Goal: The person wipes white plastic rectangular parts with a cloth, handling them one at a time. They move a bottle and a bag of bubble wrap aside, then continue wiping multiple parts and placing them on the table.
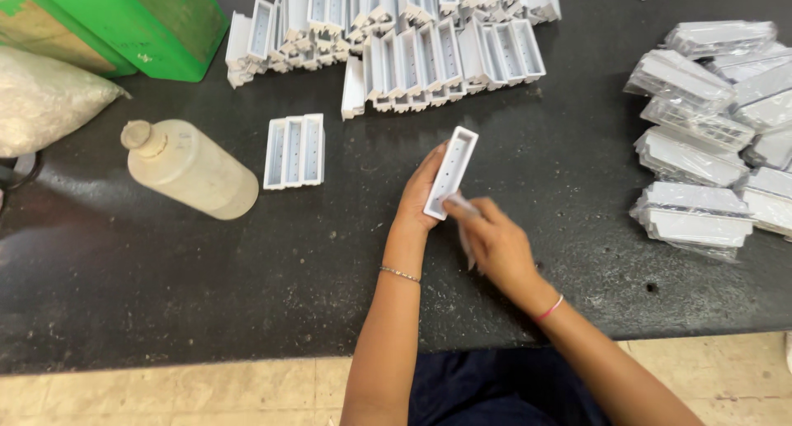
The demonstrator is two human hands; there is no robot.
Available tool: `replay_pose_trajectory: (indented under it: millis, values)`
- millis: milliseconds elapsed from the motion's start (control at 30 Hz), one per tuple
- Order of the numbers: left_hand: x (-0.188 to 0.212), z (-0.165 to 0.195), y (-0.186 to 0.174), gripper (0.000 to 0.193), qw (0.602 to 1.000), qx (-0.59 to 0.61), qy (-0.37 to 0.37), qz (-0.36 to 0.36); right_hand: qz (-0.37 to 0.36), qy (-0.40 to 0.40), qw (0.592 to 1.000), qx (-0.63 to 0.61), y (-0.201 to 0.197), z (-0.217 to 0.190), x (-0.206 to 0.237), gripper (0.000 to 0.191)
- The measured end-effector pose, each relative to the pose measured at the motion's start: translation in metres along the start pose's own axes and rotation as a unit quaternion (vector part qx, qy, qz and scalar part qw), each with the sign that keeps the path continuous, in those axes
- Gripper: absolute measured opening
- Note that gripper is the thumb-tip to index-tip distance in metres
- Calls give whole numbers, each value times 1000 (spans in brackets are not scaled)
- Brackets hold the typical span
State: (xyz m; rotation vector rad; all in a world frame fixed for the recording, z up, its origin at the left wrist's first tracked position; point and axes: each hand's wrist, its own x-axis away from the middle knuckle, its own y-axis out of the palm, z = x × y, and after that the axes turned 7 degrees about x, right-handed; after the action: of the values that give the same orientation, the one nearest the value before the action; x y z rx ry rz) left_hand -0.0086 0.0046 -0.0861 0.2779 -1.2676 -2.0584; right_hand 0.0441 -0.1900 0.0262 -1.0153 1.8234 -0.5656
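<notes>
My left hand (417,199) holds a long white plastic channel piece (451,170) upright on its long edge over the black table (206,261), its open side with small holes facing me. My right hand (495,240) touches the lower end of that piece and pinches a thin pale tool or strip (464,228); what it is I cannot tell. Three matching white pieces (294,150) lie side by side to the left.
A large heap of white channel pieces (396,30) fills the far middle. Bagged white parts (714,129) are stacked at right. A cloudy plastic bottle (190,169) lies on its side at left, near a green box (140,22) and a clear bag (41,100).
</notes>
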Motion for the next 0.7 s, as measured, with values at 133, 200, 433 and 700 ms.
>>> replay_pose_trajectory:
  millis: [133,200,433,700]
  values:
    - [3,1,-20,35,999,43,14,-18,-105,98,981,-131,1,-5,16,52]
    - [15,11,-23,29,951,-273,70,130,-45,-35,994,-91,3,3,22,53]
    - [31,29,36,41,844,-512,137,83,-35,-1,989,-147,20,10,53,38]
    - [26,77,22,39,963,-191,130,137,150,59,972,-172,21,27,32,33]
